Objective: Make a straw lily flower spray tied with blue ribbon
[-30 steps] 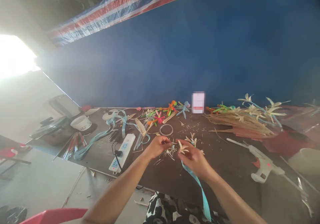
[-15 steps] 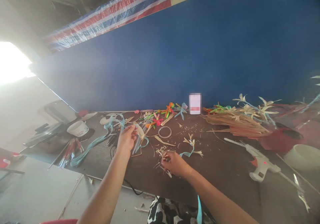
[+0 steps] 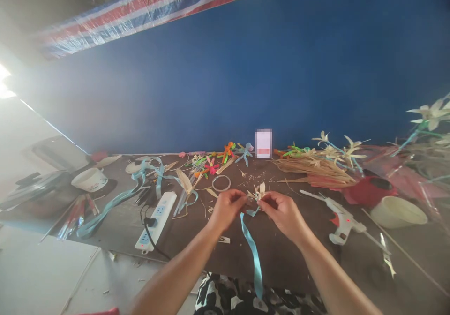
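Note:
Both hands meet over the middle of the dark table (image 3: 281, 254). Between them is a small pale husk flower (image 3: 259, 191) with a light blue ribbon (image 3: 253, 254) hanging down toward the patterned cloth on the lap. My left hand (image 3: 228, 208) is closed, thumb and finger pinched at the flower's left side. My right hand (image 3: 283, 212) pinches the flower's base from the right, near the top of the ribbon. The fingertips partly hide the flower's base. Just beyond the hands lies a clear ring (image 3: 221, 183).
A white glue gun (image 3: 344, 221) lies right, by a cream bowl (image 3: 399, 212). A power strip (image 3: 156, 221) with a black cable is left, beyond it a white cup (image 3: 89, 179). Colourful figures (image 3: 228, 152) and dried husks (image 3: 312, 170) line the back.
My left hand has moved right and down from the ribbons, uncovering the power strip. My right hand has left the scraps. The flower with blue ribbon is lifted off the table between both hands.

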